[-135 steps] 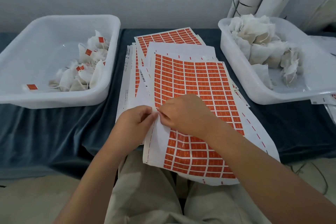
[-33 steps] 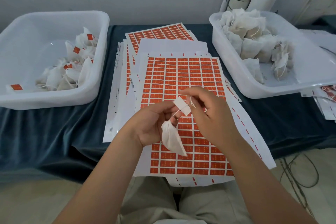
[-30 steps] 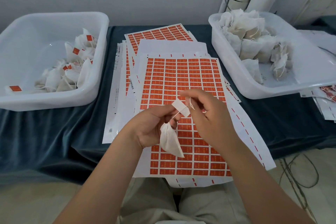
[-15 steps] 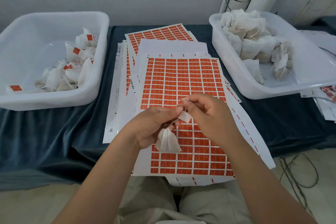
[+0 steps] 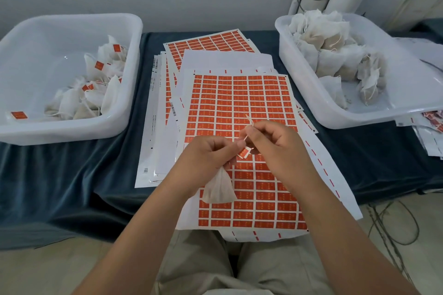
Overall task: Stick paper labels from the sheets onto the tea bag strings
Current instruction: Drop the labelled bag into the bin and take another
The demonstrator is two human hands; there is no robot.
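Note:
A white tea bag (image 5: 219,189) hangs below my left hand (image 5: 206,157), which holds it over the top label sheet (image 5: 242,103) of orange stickers. My right hand (image 5: 275,143) pinches the bag's white string (image 5: 249,124), whose loose end sticks up above the fingertips. A small orange label (image 5: 245,153) is folded on the string between my two hands, its white backing side partly showing. More label sheets lie fanned out beneath the top one.
A white tub (image 5: 72,127) at the left holds labelled tea bags (image 5: 96,88). A white tub (image 5: 335,112) at the right holds unlabelled bags (image 5: 335,55). Dark blue cloth (image 5: 60,179) covers the table. More sheets (image 5: 429,132) lie at the far right; cables (image 5: 393,223) trail on the floor.
The label, held flat and white side up a second ago, is now folded around the string with its orange side showing. Both hands have dropped slightly, and the bag hangs lower.

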